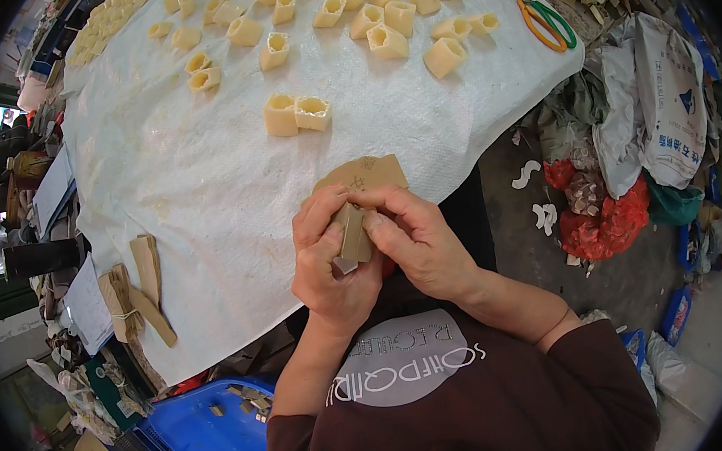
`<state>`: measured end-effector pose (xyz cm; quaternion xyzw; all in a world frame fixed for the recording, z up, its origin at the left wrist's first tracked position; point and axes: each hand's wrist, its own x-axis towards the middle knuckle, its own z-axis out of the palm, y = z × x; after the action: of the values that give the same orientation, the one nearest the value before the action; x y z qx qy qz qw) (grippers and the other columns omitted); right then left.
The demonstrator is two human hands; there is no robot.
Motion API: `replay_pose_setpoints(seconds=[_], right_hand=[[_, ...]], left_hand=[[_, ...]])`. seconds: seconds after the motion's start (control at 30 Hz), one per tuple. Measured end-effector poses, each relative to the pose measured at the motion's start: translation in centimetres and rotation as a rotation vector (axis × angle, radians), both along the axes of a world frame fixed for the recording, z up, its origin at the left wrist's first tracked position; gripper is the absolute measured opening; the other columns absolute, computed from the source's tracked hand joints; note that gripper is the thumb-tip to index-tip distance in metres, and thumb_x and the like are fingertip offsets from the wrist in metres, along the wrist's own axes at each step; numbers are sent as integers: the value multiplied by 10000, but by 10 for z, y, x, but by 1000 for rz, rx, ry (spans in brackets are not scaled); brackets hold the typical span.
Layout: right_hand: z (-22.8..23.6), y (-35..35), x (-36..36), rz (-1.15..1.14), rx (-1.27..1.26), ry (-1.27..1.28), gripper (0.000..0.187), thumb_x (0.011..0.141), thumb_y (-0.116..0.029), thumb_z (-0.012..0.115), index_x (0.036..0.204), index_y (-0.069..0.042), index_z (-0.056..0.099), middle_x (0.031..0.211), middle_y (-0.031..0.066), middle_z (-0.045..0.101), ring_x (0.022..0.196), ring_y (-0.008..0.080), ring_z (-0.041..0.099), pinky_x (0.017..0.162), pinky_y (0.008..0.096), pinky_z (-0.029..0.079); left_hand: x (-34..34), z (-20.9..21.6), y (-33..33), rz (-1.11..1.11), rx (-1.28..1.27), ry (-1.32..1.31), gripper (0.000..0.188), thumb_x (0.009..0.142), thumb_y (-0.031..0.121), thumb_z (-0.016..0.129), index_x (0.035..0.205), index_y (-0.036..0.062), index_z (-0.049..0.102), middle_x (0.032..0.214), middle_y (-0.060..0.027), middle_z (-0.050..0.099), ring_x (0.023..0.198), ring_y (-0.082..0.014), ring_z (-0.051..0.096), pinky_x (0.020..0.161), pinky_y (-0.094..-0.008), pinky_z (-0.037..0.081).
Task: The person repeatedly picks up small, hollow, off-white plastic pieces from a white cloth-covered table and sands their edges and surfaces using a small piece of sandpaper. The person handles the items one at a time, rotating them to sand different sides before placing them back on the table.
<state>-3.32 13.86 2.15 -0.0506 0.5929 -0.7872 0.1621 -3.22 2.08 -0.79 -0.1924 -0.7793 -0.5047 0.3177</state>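
My left hand (pixel 328 267) and my right hand (pixel 418 238) meet at the near edge of the white-covered table. Between them they grip a small folded piece of brown cardboard (pixel 355 235), with thumbs pressed against its sides. A pale grey bit shows at its lower end, and my fingers hide much of the rest. Just beyond my fingertips spreads a flat, curved brown cardboard piece (pixel 378 171) with dark marks. Whether it joins the piece in my hands I cannot tell. Two cream hollow tube-like blocks (pixel 297 113) stand side by side farther out.
Many more cream hollow blocks (pixel 385 41) cover the far table. Scissors (pixel 548 24) with orange and green handles lie at the far right. Brown cardboard strips (pixel 131 301) rest at the left edge, above a blue bin (pixel 203 428). Red mesh bags (pixel 605 221) sit on the floor at right.
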Motion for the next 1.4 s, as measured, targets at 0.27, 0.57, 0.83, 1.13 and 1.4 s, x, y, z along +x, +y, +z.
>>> replay_pose_setpoints(seconds=[0.27, 0.57, 0.83, 1.13, 1.4], right_hand=[[-12, -15, 14, -1, -5, 96, 484, 855, -97, 491, 1284, 44, 317, 1189, 151, 385, 1079, 192, 426, 883, 283, 379], [-11, -15, 12, 27, 221, 280, 578, 833, -113, 521, 1320, 45, 253, 1212, 168, 361, 1121, 243, 401, 928, 317, 355], [-15, 17, -20, 136, 197, 391, 529, 816, -274, 613, 1243, -13, 443, 1140, 120, 417, 1054, 207, 420, 879, 306, 372], [-16, 14, -21, 176, -19, 355, 387, 819, -238, 624, 1134, -35, 527, 1063, 63, 439, 1017, 159, 406, 903, 303, 319], [-24, 12, -17, 138, -119, 278, 311, 822, -144, 607, 1110, -53, 533, 1002, 56, 422, 982, 153, 410, 905, 306, 320]], left_hand=[[3, -8, -3, 55, 43, -60, 446, 697, 15, 719, 937, 52, 344, 1084, -236, 517, 994, -313, 555, 819, -388, 484], [7, -9, -3, 77, 143, -190, 422, 706, 21, 714, 926, 40, 354, 1120, -233, 492, 1011, -284, 546, 829, -361, 483], [5, 10, -19, -94, 724, -564, 466, 651, -49, 703, 1030, 24, 441, 1122, -126, 486, 1005, -191, 525, 863, -309, 457], [18, 18, -16, -248, 901, -744, 577, 591, 99, 816, 1048, 26, 472, 1084, -90, 509, 970, -177, 529, 854, -305, 441], [18, 8, -17, -294, 918, -701, 611, 568, 117, 836, 1061, 21, 488, 1078, -86, 525, 972, -175, 538, 846, -299, 456]])
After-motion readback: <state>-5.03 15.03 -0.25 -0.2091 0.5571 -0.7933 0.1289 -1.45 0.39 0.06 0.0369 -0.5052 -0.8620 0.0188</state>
